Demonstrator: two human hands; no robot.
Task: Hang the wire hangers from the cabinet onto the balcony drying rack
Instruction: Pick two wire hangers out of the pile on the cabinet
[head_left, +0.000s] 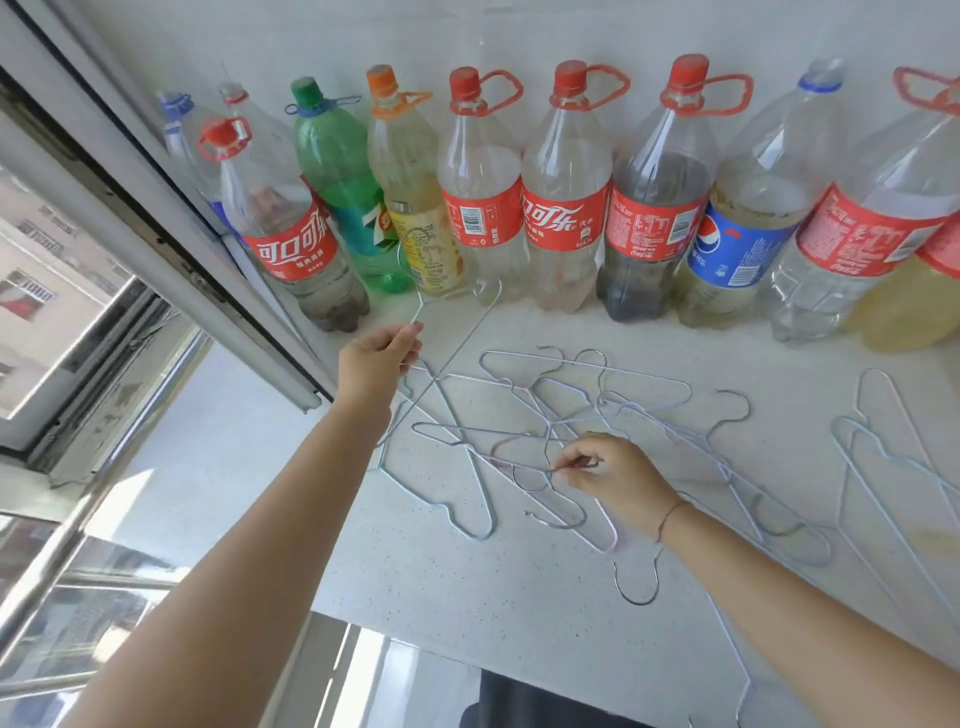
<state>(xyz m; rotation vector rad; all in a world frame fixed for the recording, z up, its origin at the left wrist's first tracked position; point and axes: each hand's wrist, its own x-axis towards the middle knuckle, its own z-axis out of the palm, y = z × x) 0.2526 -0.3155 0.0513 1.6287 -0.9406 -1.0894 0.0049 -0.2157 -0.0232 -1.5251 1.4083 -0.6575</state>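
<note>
Left hand (376, 358): grip closed on raised hanger (418, 304). Right hand (618, 478): pinching tangled pile (597, 415). Likely risk: snagged hooks dragging neighbours off table (467, 597).

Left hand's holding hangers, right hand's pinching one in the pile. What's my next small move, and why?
Probably lift the right hand slowly to ease its pinched hanger out: it lies interlaced with the pile, so a quick pull would likely drag others. The left hand, holding lifted hangers, can then take it.
</note>
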